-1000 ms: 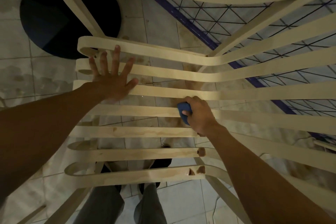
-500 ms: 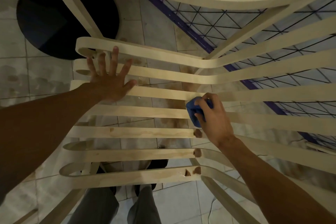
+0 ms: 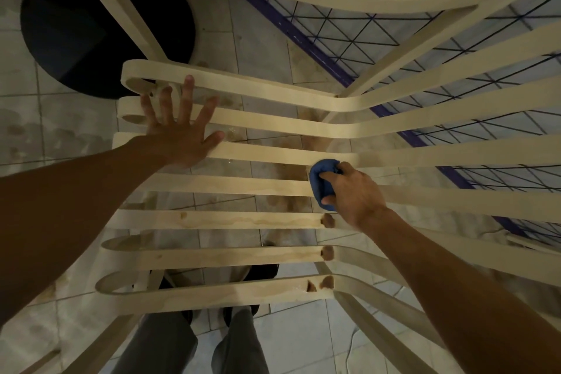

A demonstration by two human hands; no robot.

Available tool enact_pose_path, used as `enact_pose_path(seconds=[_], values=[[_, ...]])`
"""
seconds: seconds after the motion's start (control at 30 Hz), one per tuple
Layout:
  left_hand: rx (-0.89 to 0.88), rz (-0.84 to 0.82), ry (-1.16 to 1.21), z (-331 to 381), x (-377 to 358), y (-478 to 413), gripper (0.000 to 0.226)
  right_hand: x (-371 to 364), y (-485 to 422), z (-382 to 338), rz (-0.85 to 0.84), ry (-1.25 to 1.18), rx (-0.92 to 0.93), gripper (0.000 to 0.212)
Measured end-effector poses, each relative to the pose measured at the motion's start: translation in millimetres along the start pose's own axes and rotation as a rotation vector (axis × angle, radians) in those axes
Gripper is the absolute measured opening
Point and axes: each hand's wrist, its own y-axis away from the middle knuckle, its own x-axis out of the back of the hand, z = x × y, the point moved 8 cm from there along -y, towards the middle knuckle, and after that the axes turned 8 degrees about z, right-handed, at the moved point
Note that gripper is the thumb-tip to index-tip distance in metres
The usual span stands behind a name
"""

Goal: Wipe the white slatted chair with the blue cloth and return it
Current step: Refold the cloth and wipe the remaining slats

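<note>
The white slatted chair (image 3: 243, 185) fills the view, its pale slats running left to right with brownish stains on the nearer ones. My left hand (image 3: 179, 133) lies flat with fingers spread on the upper slats at the left. My right hand (image 3: 352, 191) grips the bunched blue cloth (image 3: 321, 179) and presses it onto a middle slat near the bend. Most of the cloth is hidden under my fingers.
Below the slats is a wet, stained tiled floor (image 3: 267, 39). A round black object (image 3: 76, 30) stands at the upper left. A purple-framed wire grid (image 3: 349, 39) lies to the upper right. My legs (image 3: 194, 343) stand under the chair's near edge.
My right hand has slid the blue cloth to the right and slightly up along the middle slats. My left hand has stayed spread on the same slats.
</note>
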Motion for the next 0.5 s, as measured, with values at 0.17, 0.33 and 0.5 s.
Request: enact_pose_path(seconds=[0.17, 0.33, 0.5], values=[[0.0, 0.008, -0.001, -1, -2, -2, 0.086, -5, -3, -4, -0.017, 0.027, -0.045, 0.044], [0.005, 0.024, -0.011, -2, -6, -6, 0.079, -11, -7, -2, -0.01, -0.025, -0.152, 0.049], [-0.001, 0.045, 0.015, -2, -4, -5, 0.082, -11, -10, -3, 0.017, -0.191, -0.185, 0.043]])
